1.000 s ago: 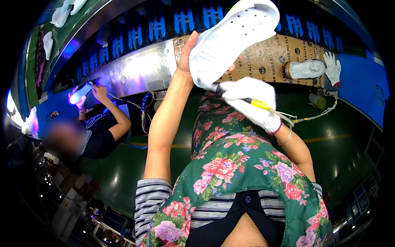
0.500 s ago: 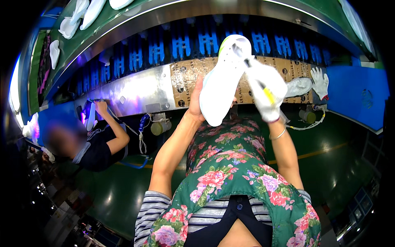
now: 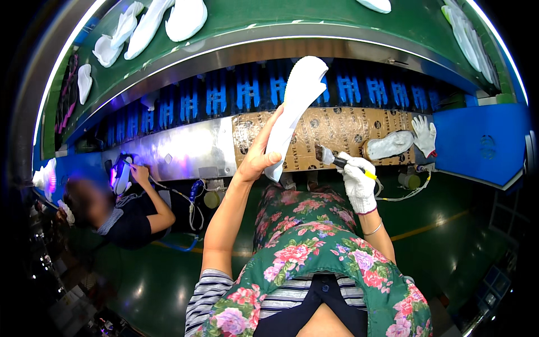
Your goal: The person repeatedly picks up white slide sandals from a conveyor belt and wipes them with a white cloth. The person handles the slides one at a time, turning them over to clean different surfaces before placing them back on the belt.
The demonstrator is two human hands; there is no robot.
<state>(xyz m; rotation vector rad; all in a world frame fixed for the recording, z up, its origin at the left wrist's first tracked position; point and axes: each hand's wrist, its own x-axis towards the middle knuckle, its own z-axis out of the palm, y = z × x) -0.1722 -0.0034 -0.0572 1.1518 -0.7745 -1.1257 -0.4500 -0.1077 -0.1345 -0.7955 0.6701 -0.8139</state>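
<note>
My left hand [image 3: 262, 147], bare, grips a white shoe sole [image 3: 295, 106] near its lower end. The sole is raised over the bench and tilted, its side edge toward me. My right hand [image 3: 359, 182], in a white knit glove, is closed round the handle of a brush [image 3: 341, 162] with black and yellow parts. The brush's bristles [image 3: 324, 154] point left over the brown printed cardboard [image 3: 337, 123], apart from the sole. Right of the brush lies a whitish sole-shaped piece [image 3: 390, 145], with a loose white glove [image 3: 424, 136] beside it.
A green conveyor belt [image 3: 269, 12] beyond the bench carries several white soles [image 3: 187, 19]. Blue slotted fixtures [image 3: 247, 92] line the space beneath it. A blue panel [image 3: 480, 143] stands at the right. Another person [image 3: 129, 199] works at the left beside the metal bench top [image 3: 196, 149].
My left hand has turned the sole onto its side. My right hand has drawn the brush away from the sole and down. The view has shifted, showing more of the belt.
</note>
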